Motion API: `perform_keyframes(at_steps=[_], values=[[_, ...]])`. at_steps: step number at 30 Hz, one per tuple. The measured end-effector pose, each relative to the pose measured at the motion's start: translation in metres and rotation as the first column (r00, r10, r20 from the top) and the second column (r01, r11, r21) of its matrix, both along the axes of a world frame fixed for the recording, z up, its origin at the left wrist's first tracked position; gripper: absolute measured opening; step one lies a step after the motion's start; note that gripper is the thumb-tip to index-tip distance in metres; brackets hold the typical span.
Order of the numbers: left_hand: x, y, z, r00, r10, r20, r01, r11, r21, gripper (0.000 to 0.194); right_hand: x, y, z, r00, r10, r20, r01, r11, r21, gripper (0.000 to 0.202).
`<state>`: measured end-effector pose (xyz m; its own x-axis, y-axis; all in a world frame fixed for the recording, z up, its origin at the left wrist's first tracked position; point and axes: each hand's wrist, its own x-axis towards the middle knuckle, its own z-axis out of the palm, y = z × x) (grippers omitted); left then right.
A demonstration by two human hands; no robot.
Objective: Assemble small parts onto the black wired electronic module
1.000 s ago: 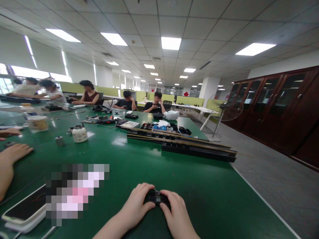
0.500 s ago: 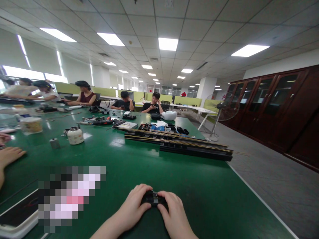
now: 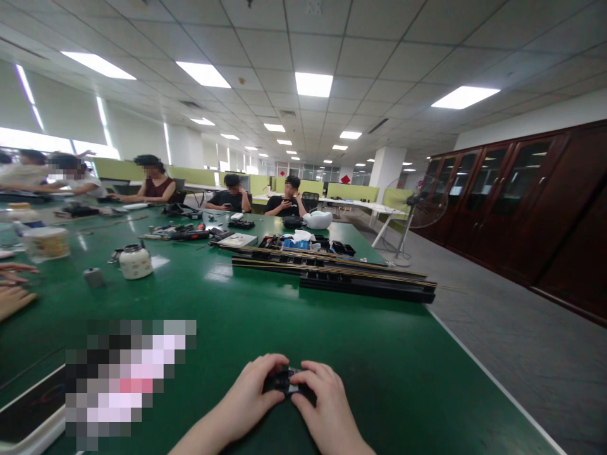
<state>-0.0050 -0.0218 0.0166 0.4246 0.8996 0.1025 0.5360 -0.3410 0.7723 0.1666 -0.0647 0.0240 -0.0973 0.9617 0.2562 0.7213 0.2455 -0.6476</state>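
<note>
— So, what are you holding at the lower centre of the frame?

— A small black part [image 3: 279,382], pictured against the green tabletop [image 3: 403,366]. My left hand [image 3: 251,395] clamps its left end between fingers and thumb; my right hand [image 3: 327,401] grips the right end, an index finger [image 3: 303,377] bent over the middle. Whether that fingertip presses down, I cannot tell.

— And around you?

— At lower left lies a white-edged device [image 3: 33,404] with a dark screen, partly masked. Above it, at the left edge, another person's hand [image 3: 16,302] rests below a grey cylinder [image 3: 93,277] and a cream jar [image 3: 135,263].

— Farther back?

— Long black rails [image 3: 365,291] bearing thin gold rods [image 3: 379,276] stretch right from centre; a standing fan [image 3: 415,199] fronts dark red cabinets [image 3: 512,208].
</note>
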Motion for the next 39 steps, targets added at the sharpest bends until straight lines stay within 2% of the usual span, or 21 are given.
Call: perform_keyframes(at_steps=[7, 12, 15, 21, 29, 35, 39], values=[[0.0016, -0.0022, 0.0023, 0.999, 0.011, -0.032, -0.011, 1.0, 0.0, 0.043, -0.0011, -0.0009, 0.0025, 1.0, -0.008, 0.024, 0.009, 1.0, -0.022, 0.02], [0.0014, -0.0012, -0.002, 1.0, 0.007, -0.015, -0.006, 0.999, 0.038, 0.049, -0.0005, -0.0016, 0.0026, 1.0, -0.002, 0.022, 0.002, 1.0, -0.003, 0.019], [0.0008, -0.0002, -0.0038, 1.0, -0.015, -0.011, 0.015, 0.998, 0.065, 0.045, -0.0001, -0.0015, 0.0023, 1.0, 0.0, 0.016, 0.0, 1.0, 0.004, 0.019], [0.0009, -0.0015, 0.0005, 1.0, -0.017, -0.009, 0.017, 0.999, 0.05, 0.048, 0.0003, -0.0005, 0.0, 1.0, 0.0, 0.004, 0.0, 1.0, 0.004, 0.021], [0.001, -0.0005, 0.0009, 0.999, -0.024, -0.034, 0.026, 0.998, 0.061, 0.037, 0.001, 0.0007, -0.001, 1.0, 0.025, -0.01, -0.025, 0.999, 0.039, 0.019], [0.001, -0.0004, 0.0003, 1.0, 0.005, 0.007, -0.005, 0.999, 0.035, 0.039, 0.003, 0.0023, 0.0001, 0.996, -0.056, -0.067, 0.065, 0.989, 0.136, 0.017], [0.0009, 0.0005, -0.0014, 1.0, 0.022, 0.022, -0.022, 0.999, 0.023, 0.041, 0.0064, 0.005, -0.0051, 0.989, -0.114, -0.096, 0.125, 0.985, 0.121, 0.022]])
